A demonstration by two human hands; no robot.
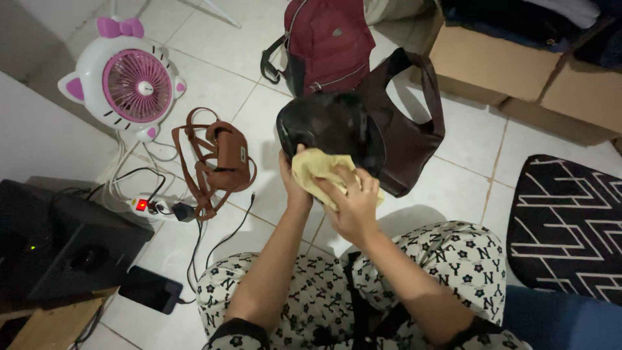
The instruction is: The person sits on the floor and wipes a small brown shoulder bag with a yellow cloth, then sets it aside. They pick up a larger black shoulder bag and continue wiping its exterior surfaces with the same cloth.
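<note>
A dark brown leather handbag (389, 123) is held up over the white tiled floor, its black inside turned toward me. My left hand (293, 185) grips the bag's lower edge from below. My right hand (353, 204) presses a pale yellow cloth (317, 167) against the bag's dark surface. The bag's long strap (424, 71) loops up and over its right side. My knees in patterned trousers (453, 253) are under both arms.
A small brown bag (227, 159) with tangled straps lies on the floor at left. A white and pink fan (133, 84), a power strip (152, 206), a phone (150, 290), a maroon backpack (330, 42), cardboard boxes (492, 61) and a black patterned mat (567, 220) lie around.
</note>
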